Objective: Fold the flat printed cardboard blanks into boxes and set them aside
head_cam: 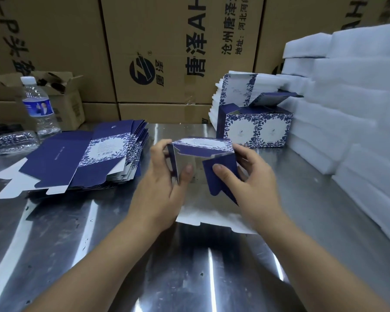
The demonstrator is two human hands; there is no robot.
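A half-folded blue and white printed box (203, 147) stands in the middle of the steel table, its open end facing me with white inside showing. My left hand (164, 185) grips its left wall, thumb inside. My right hand (248, 176) holds its right side, thumb pressing a blue flap (218, 176) inward. A long white flap (212, 212) of the same box lies flat toward me. A stack of flat blue blanks (83, 158) lies to the left. Two folded boxes (254, 127) stand side by side behind, lids open.
White foam slabs (358, 122) are piled along the right edge. Large brown cartons (167, 52) wall off the back. A water bottle (38, 106) and a crushed bottle (11, 140) sit far left, by a small open carton (61, 95). More printed blanks (236, 88) lean behind the folded boxes.
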